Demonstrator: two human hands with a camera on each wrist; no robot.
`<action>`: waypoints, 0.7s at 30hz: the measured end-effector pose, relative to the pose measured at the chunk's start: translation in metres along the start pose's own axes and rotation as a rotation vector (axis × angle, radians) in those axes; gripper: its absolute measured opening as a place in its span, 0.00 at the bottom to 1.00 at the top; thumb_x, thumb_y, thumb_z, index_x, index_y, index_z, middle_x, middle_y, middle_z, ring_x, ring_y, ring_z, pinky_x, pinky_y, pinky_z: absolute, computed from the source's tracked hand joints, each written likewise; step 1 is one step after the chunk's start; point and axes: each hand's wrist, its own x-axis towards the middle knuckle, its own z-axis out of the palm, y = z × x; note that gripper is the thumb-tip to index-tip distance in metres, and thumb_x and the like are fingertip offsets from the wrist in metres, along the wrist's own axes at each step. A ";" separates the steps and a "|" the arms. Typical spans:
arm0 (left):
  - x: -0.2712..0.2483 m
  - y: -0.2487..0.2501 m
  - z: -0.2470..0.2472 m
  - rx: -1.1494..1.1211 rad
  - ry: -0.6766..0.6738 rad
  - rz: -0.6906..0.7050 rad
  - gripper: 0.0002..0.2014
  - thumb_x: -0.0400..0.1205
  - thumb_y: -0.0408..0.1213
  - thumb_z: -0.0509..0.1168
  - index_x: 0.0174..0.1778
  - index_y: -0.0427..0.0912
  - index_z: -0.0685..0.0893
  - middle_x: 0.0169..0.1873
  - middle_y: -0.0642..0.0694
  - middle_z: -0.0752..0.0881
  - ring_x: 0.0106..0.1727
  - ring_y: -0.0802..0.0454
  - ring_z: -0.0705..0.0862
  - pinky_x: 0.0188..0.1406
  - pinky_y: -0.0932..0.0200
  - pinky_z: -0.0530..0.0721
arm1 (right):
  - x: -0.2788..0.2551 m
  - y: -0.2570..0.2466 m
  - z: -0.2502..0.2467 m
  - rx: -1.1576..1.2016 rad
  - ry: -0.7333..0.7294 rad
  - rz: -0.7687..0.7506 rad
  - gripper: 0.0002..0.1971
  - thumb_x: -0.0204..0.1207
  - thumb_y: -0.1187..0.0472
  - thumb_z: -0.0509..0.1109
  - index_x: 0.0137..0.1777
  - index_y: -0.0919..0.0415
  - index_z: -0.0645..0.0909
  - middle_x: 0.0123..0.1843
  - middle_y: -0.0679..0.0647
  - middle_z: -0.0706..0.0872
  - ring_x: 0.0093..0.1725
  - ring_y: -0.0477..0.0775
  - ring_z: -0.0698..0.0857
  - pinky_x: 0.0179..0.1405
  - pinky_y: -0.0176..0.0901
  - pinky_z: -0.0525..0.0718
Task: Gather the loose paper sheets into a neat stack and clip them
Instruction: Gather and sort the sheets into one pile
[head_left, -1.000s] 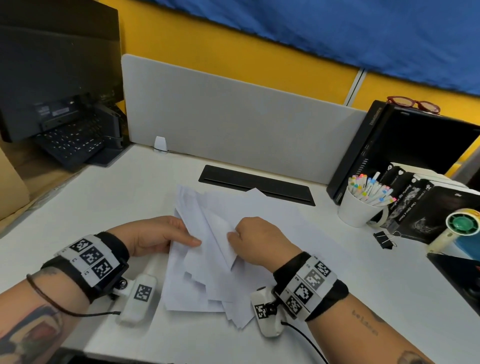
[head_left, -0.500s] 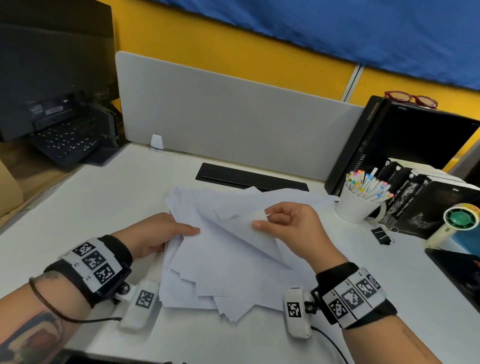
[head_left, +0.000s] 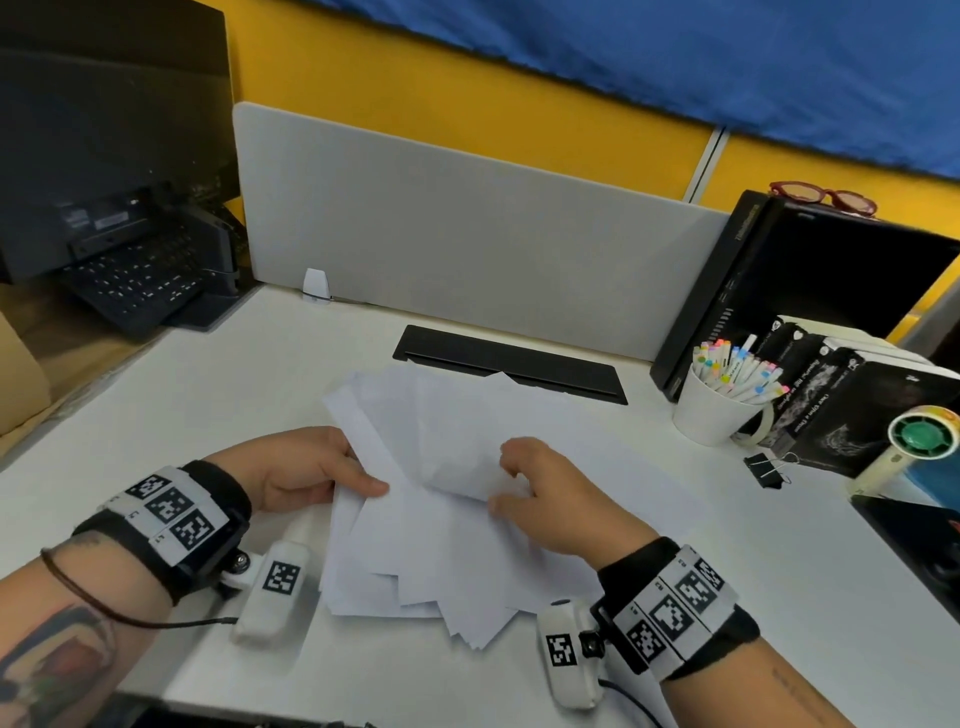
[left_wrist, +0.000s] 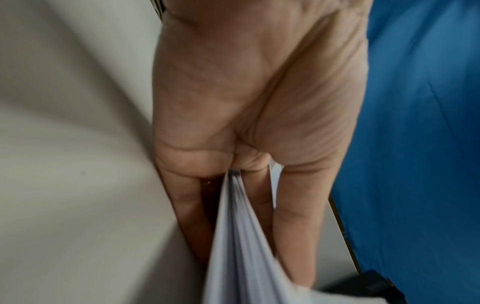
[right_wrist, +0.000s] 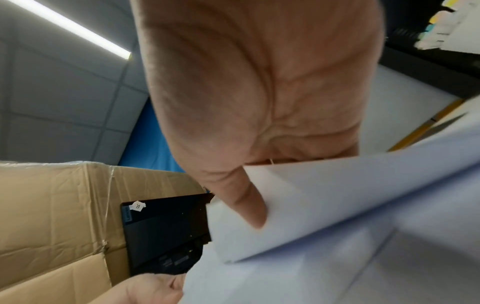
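Since a moment ago, the right hand has come back down toward the left hand, pinching one sheet. Left fingers and thumb grip the messy papers on the desk. A clip lies well off to the right.

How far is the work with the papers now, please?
Done: the sheets are pulled into one pile, but its edges fan out unevenly. In hand: the left hand pinches the pile's left edge, and the right hand has a grip on one sheet. Left: square the edges, then fetch the binder clip lying beside the mug.
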 end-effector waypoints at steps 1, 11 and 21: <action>0.000 0.000 0.000 -0.006 -0.010 0.000 0.31 0.55 0.33 0.89 0.56 0.35 0.94 0.62 0.33 0.90 0.63 0.39 0.90 0.64 0.50 0.88 | 0.000 -0.001 0.001 0.094 -0.027 0.025 0.02 0.83 0.59 0.67 0.49 0.55 0.77 0.49 0.47 0.79 0.46 0.50 0.78 0.44 0.41 0.75; 0.001 0.008 0.021 -0.067 0.049 0.014 0.23 0.72 0.20 0.74 0.64 0.32 0.88 0.61 0.34 0.91 0.61 0.38 0.91 0.57 0.48 0.91 | -0.004 -0.026 0.021 0.072 -0.103 0.115 0.41 0.64 0.34 0.80 0.71 0.46 0.63 0.50 0.40 0.77 0.45 0.44 0.83 0.37 0.38 0.79; 0.003 0.005 0.022 -0.052 0.071 0.008 0.28 0.66 0.25 0.79 0.65 0.31 0.88 0.62 0.35 0.91 0.64 0.38 0.90 0.69 0.44 0.84 | -0.001 -0.023 0.021 0.107 0.080 -0.003 0.06 0.76 0.63 0.63 0.49 0.62 0.81 0.41 0.53 0.85 0.35 0.51 0.81 0.33 0.39 0.79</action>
